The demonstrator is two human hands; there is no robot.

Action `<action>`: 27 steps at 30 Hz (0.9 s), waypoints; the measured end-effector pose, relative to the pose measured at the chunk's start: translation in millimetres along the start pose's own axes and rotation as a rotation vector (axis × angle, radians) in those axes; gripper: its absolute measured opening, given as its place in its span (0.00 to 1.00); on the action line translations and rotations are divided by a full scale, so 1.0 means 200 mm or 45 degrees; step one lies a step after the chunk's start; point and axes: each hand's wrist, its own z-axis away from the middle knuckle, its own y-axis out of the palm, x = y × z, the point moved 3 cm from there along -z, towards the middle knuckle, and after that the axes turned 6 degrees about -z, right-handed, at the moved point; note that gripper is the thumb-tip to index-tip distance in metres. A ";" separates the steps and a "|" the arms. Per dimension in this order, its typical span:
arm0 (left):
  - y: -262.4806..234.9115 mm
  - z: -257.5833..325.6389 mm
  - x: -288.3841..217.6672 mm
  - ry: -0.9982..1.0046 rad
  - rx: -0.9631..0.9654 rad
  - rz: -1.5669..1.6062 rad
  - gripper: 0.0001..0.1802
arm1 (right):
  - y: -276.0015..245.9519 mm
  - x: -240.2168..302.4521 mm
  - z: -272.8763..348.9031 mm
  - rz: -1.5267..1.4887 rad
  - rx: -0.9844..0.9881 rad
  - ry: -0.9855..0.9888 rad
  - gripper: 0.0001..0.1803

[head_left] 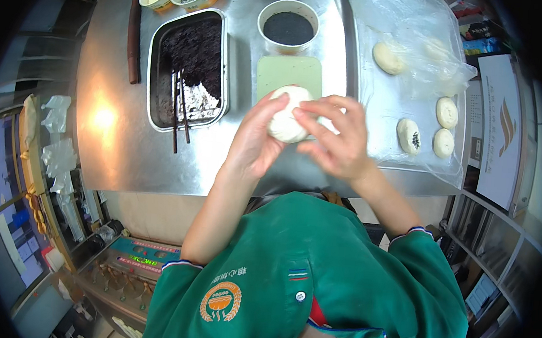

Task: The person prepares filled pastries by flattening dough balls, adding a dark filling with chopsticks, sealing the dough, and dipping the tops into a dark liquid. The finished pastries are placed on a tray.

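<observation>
2 bare hands meet over the middle of a steel table [115,152], holding 1 round white dough ball [287,117] between them. The left hand [255,144] cups the ball from below and from the person's left, fingers curled around its side. The right hand [336,139] comes in from the right, thumb and fingertips pinching at the ball's upper right edge — both hands are closed on it, neither nearer than the other. The ball is roughly round, with no clear long axis, and is held above a pale green board [290,73].

Beyond the board stands a bowl [288,26] of black filling. To the left sits a metal tray [190,69] of dark paste with 2 chopsticks [179,109] resting in it, and a dark rolling pin [134,37] farther left. To the right, on a plastic sheet [409,84], lie 4 dough pieces [446,112] — 1 shows a dark spot of filling.
</observation>
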 end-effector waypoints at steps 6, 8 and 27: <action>-0.01 0.10 0.02 0.160 0.065 -0.411 0.39 | -0.11 -0.13 -0.05 -0.448 -0.084 0.676 0.15; 0.21 0.09 0.00 0.372 -0.150 -0.506 0.42 | -0.05 -0.17 -0.04 -0.742 -0.106 0.888 0.14; 0.03 -0.26 0.04 0.345 -0.259 -0.205 0.34 | 0.26 -0.13 -0.05 -0.656 -0.144 0.842 0.30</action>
